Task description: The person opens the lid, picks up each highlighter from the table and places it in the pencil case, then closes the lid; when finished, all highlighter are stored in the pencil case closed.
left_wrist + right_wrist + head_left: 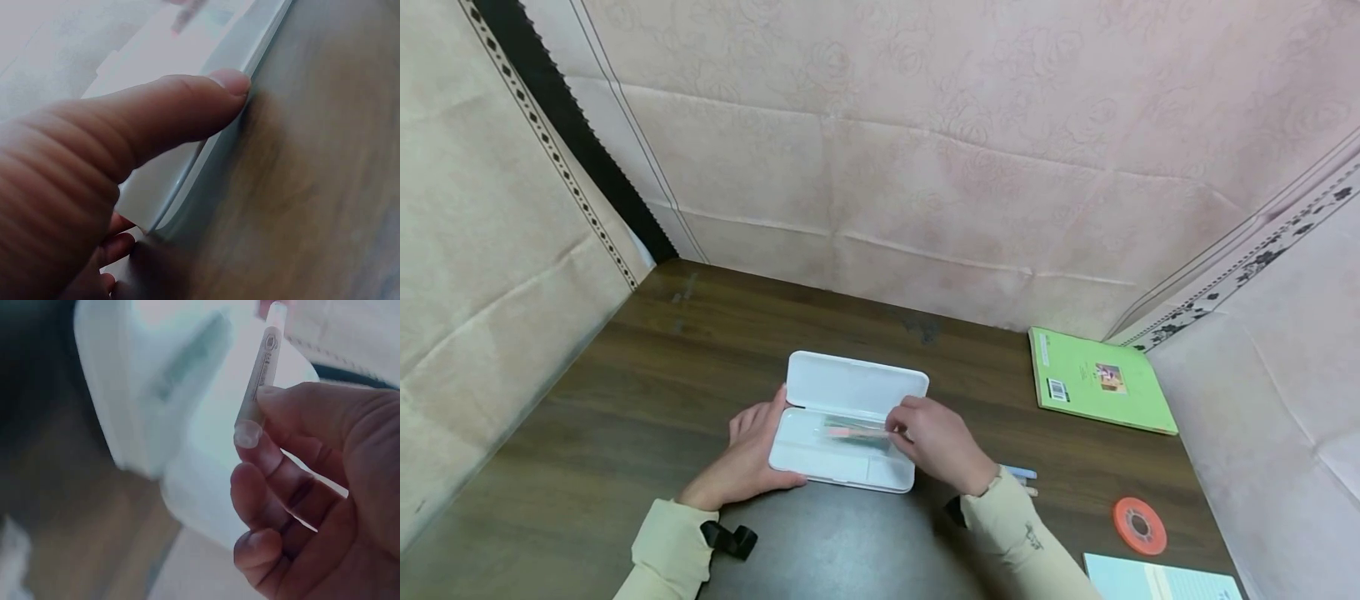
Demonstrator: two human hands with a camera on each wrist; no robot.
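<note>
A white pencil case [797, 454] lies on the table with its lid [857, 385] raised and tipped back. My left hand [748, 458] grips its left end; in the left wrist view the thumb [181, 106] lies along the case's front edge and the fingertips show at its corner. Above the case's right half, my right hand [940, 442] pinches a slim pale pen [261, 369] between thumb and forefinger. Printing runs along the pen's barrel, and its ends are whitish. A blurred greenish patch [197, 359] shows on the case behind it; I cannot tell what it is.
Light-coloured pens [1021, 472] lie beside the right sleeve, partly hidden. Further right are an orange tape roll [1123, 525], a pale blue notebook [1120, 575] at the near edge and a green book [1075, 375] at the back. Patterned cloth [925, 167] hangs around the table.
</note>
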